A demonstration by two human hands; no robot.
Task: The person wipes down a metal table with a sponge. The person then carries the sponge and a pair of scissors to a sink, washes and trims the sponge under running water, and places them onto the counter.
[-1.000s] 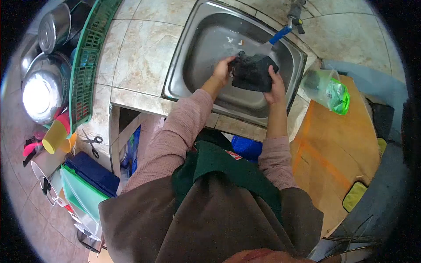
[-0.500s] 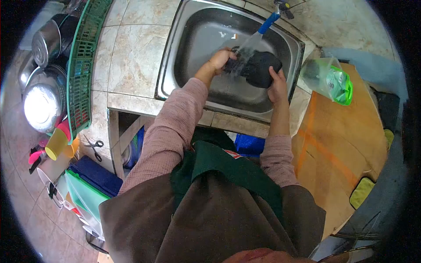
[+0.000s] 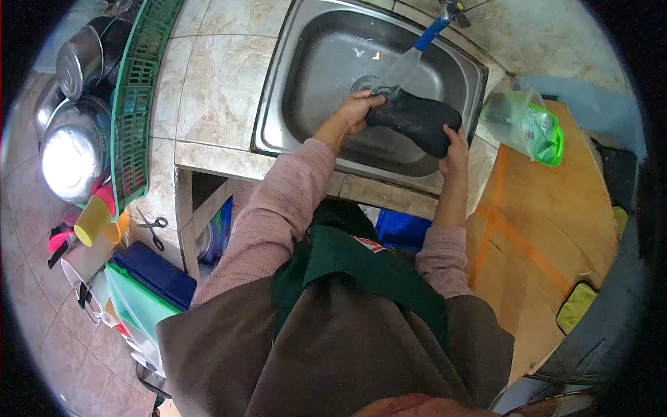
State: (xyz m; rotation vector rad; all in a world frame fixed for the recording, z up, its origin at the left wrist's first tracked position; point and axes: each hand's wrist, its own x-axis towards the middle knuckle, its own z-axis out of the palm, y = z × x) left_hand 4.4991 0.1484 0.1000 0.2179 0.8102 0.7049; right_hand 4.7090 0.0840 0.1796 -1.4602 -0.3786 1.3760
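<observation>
A wet black shoe [image 3: 413, 118] is stretched between my two hands over the metal sink [image 3: 316, 83]; its long outline narrows at the middle like a sole. My left hand [image 3: 356, 111] grips the left end, thumb on top. At the other end, my right hand [image 3: 455, 149] is closed round the edge, with its fingers partly hidden beneath. Water pours from the blue-ended tap [image 3: 432, 33] onto the shoe's upper left part.
Left of the sink stands a green plastic rack [image 3: 132, 104] beside metal pots [image 3: 75, 149]. Scissors [image 3: 153, 228] lie on the tiles. On the right, a clear container with a green rim [image 3: 545, 135] sits by a brown board [image 3: 535, 229] and a yellow-green sponge [image 3: 578, 308].
The shoe has turned, so its smooth, longer face now shows. My right hand has moved down and slightly right with its end. Water still runs from the tap.
</observation>
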